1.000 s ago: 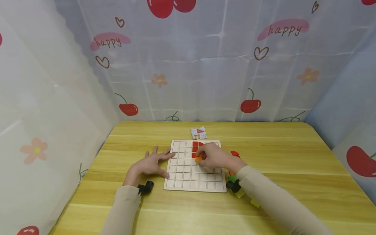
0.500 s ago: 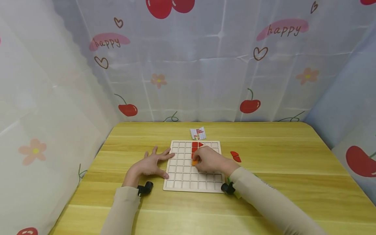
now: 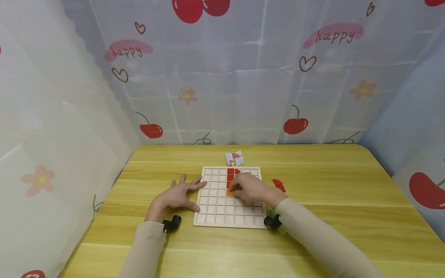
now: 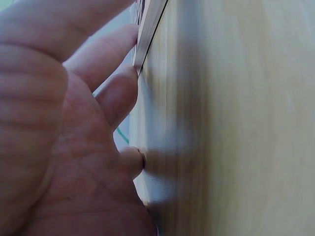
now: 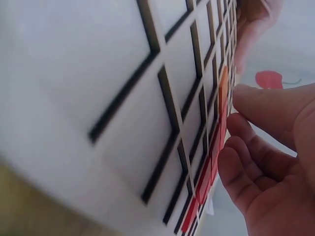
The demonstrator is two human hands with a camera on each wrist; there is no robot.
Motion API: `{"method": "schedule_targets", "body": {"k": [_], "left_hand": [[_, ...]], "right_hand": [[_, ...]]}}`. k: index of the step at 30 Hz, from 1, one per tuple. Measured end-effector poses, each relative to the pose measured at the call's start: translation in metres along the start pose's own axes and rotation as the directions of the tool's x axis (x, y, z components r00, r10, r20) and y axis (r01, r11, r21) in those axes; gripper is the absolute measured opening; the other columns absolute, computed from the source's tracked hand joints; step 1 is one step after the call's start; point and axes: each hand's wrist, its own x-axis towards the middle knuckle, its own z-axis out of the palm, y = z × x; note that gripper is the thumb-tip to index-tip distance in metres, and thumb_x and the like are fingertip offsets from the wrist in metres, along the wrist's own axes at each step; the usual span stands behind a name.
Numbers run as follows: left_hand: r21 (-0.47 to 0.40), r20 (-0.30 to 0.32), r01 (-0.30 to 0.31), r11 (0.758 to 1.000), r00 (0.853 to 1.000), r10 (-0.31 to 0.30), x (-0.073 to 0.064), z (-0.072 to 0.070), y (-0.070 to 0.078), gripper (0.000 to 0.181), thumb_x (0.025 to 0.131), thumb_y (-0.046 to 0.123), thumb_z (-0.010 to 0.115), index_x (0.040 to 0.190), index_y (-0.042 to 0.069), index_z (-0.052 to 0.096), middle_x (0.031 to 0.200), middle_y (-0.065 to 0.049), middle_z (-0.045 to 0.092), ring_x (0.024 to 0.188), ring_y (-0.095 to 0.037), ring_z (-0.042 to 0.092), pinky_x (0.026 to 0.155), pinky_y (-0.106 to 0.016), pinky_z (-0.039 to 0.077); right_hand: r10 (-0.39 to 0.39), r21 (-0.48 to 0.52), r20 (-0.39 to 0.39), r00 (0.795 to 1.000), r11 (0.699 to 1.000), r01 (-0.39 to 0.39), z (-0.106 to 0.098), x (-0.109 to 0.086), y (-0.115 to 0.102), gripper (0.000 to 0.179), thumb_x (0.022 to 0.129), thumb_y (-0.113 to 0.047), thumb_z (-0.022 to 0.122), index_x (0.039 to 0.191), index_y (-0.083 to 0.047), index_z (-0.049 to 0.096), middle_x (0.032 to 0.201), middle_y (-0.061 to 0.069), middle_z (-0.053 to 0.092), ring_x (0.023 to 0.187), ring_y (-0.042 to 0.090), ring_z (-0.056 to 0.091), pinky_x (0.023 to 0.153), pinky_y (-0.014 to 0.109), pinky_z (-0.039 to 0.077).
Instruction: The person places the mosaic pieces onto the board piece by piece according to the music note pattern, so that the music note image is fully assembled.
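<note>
A pale wooden grid board (image 3: pixel 212 212) lies on the table. An orange square tile (image 3: pixel 229 192) sits in a cell directly below a column of red square tiles (image 3: pixel 230 177); a red triangle (image 3: pixel 238 171) is beside the top one. My right hand (image 3: pixel 250 188) is over the board, its thumb and fingertips at the orange tile and hiding cells to the right. In the right wrist view the orange tile (image 5: pixel 223 86) stands slightly proud by the thumb tip, the fingers loosely bent and not pinching it. With fingers spread, my left hand (image 3: pixel 179 193) rests against the board's left edge.
A small printed pattern card (image 3: pixel 234 158) lies behind the board. Two red curved pieces (image 3: pixel 279 185) are on the table to the right. Green (image 3: pixel 273 212) and yellow-green pieces (image 3: pixel 282 230) are partly hidden under the right forearm. A patterned curtain (image 3: pixel 222 96) hangs behind.
My right hand has brought the orange tile slightly left and down into the cell below the red column, and its hold has loosened. My left hand has stayed in place.
</note>
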Motion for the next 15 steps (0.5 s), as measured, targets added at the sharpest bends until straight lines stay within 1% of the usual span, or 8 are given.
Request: {"method": "schedule_targets", "body": {"k": [4, 8, 10, 15], "left_hand": [[0.008, 0.0, -0.003, 1.0, 1.0, 0.003, 0.0, 0.0, 0.0, 0.096, 0.074, 0.046, 0.09, 0.157, 0.036, 0.043, 0.172, 0.01, 0.02, 0.158, -0.044, -0.018, 0.118, -0.074, -0.017], [0.008, -0.002, -0.004, 1.0, 1.0, 0.004, 0.001, 0.0, -0.001, 0.096, 0.074, 0.046, 0.09, 0.157, 0.036, 0.043, 0.172, 0.009, 0.021, 0.158, -0.045, -0.018, 0.118, -0.073, -0.017], [0.005, 0.0, -0.007, 1.0, 1.0, 0.007, 0.001, 0.0, 0.0, 0.096, 0.074, 0.045, 0.09, 0.157, 0.035, 0.043, 0.172, 0.009, 0.021, 0.158, -0.045, -0.018, 0.118, -0.073, -0.017], [0.006, 0.002, -0.007, 1.0, 1.0, 0.007, 0.001, 0.0, 0.0, 0.097, 0.074, 0.045, 0.09, 0.157, 0.035, 0.043, 0.172, 0.009, 0.021, 0.158, -0.045, -0.018, 0.118, -0.073, -0.017]], "right_hand": [[0.01, 0.031, -0.011, 1.0, 0.999, -0.009, -0.011, -0.013, 0.005, 0.014, 0.097, -0.01, 0.07, 0.108, -0.01, 0.079, 0.106, 0.0, 0.073, 0.094, 0.016, 0.062, 0.086, 0.035, 0.055], [0.047, 0.035, -0.017, 0.999, 0.998, -0.047, -0.021, -0.03, 0.01, 0.016, 0.097, -0.012, 0.072, 0.11, -0.009, 0.079, 0.107, 0.0, 0.073, 0.095, 0.015, 0.061, 0.084, 0.033, 0.054], [0.054, 0.042, -0.02, 0.998, 0.998, -0.053, -0.024, -0.038, 0.013, 0.017, 0.096, -0.012, 0.072, 0.111, -0.008, 0.079, 0.108, 0.001, 0.074, 0.093, 0.014, 0.062, 0.083, 0.032, 0.055], [0.037, 0.054, -0.026, 0.999, 0.998, -0.035, -0.03, -0.057, 0.023, 0.018, 0.096, -0.01, 0.071, 0.112, -0.006, 0.078, 0.107, 0.002, 0.075, 0.089, 0.011, 0.061, 0.078, 0.028, 0.055]]}}
